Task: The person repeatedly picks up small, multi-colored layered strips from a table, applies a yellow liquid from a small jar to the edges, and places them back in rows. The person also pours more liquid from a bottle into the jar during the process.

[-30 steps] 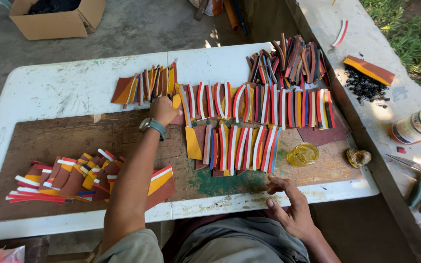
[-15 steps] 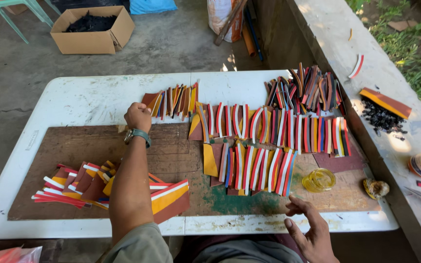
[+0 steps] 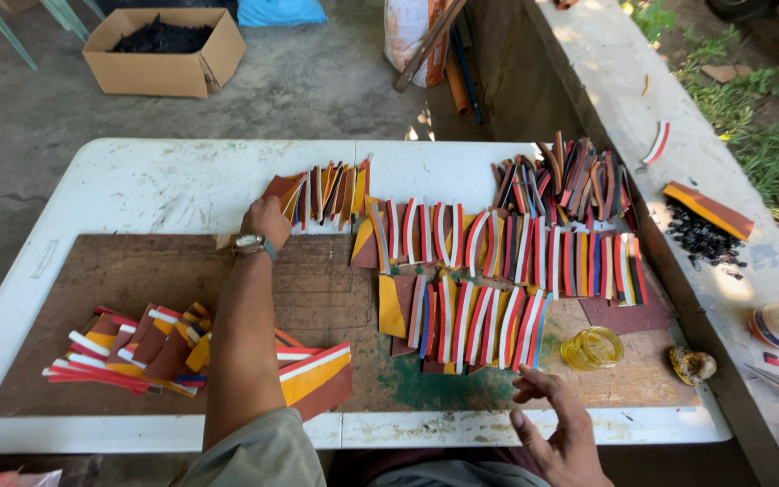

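Note:
My left hand (image 3: pixel 266 219), a watch on its wrist, reaches to the left end of a short row of striped, multicoloured pieces (image 3: pixel 322 192) at the back of the table and touches the brown end piece. My right hand (image 3: pixel 559 431) hovers with fingers spread over the table's front edge, holding nothing, just below a lower row of striped pieces (image 3: pixel 466 320). A longer row of the same pieces (image 3: pixel 507 243) lies behind that one. All rest on a brown board (image 3: pixel 146 280).
A loose pile of striped pieces (image 3: pixel 137 352) lies at the board's left front. A yellow glass jar (image 3: pixel 592 348) stands right of the lower row. Another heap (image 3: pixel 570 176) sits back right. The white table (image 3: pixel 137 180) meets a concrete ledge (image 3: pixel 750 261) carrying a tin, black bits. Cardboard box (image 3: pixel 164 54) on the floor.
My left hand has moved left, from the yellow piece in the middle rows to the left end of the back row. My right hand lifted slightly off the front edge. The camera has moved closer.

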